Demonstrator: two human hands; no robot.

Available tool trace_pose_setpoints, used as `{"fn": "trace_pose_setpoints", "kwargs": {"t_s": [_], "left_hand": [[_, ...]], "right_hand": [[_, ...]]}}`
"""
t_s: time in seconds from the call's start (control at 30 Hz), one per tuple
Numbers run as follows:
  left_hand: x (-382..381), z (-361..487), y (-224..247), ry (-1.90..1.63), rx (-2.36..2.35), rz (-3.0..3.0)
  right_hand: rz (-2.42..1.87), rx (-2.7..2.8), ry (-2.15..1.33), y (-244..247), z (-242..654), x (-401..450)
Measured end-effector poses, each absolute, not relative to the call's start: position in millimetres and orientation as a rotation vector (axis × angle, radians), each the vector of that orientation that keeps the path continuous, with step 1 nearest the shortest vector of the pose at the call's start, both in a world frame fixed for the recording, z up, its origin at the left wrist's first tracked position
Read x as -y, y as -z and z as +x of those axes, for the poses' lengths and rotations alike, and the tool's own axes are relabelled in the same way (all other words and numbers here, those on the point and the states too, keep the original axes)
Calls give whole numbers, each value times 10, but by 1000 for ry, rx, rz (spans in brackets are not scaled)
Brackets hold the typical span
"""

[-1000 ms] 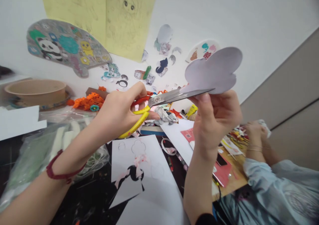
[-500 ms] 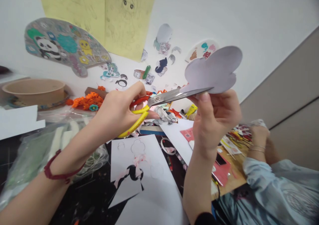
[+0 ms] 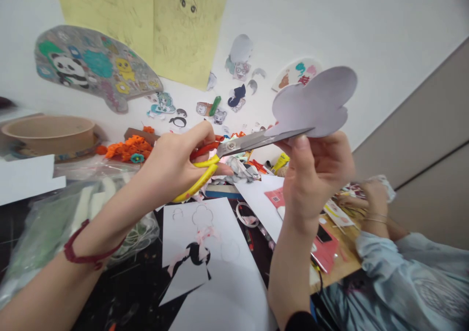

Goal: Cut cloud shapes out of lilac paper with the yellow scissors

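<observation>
The left hand (image 3: 179, 162) grips scissors (image 3: 231, 146) pointing toward three o'clock; the right hand (image 3: 317, 175) pinches paper (image 3: 318, 101) at their blades (image 3: 286, 135).

The left hand (image 3: 179, 162) grips, left forearm (image 3: 104, 226) slanting, while the right hand (image 3: 315, 175) pinches, right forearm (image 3: 293, 260) nearly upright

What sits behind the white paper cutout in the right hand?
Behind the white paper cutout, a white piece with coloured blobs and a red marking shows against the wall; its lower right part is covered. Whatever else lies directly behind cannot be seen.
</observation>
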State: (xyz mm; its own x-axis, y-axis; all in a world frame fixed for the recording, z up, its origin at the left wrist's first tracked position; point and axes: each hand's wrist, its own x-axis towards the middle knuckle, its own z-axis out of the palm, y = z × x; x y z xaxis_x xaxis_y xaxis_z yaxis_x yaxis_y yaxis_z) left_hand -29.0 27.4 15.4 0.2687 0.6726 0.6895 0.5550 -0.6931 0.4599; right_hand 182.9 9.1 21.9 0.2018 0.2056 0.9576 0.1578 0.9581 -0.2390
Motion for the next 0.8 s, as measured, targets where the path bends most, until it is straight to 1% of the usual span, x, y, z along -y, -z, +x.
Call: {"fn": "trace_pose_setpoints", "kwargs": {"t_s": [0.8], "left_hand": [[-203, -303, -204, -1303, -1237, 2417]], "right_hand": [[-370, 1363, -18, -236, 1814, -59]]}}
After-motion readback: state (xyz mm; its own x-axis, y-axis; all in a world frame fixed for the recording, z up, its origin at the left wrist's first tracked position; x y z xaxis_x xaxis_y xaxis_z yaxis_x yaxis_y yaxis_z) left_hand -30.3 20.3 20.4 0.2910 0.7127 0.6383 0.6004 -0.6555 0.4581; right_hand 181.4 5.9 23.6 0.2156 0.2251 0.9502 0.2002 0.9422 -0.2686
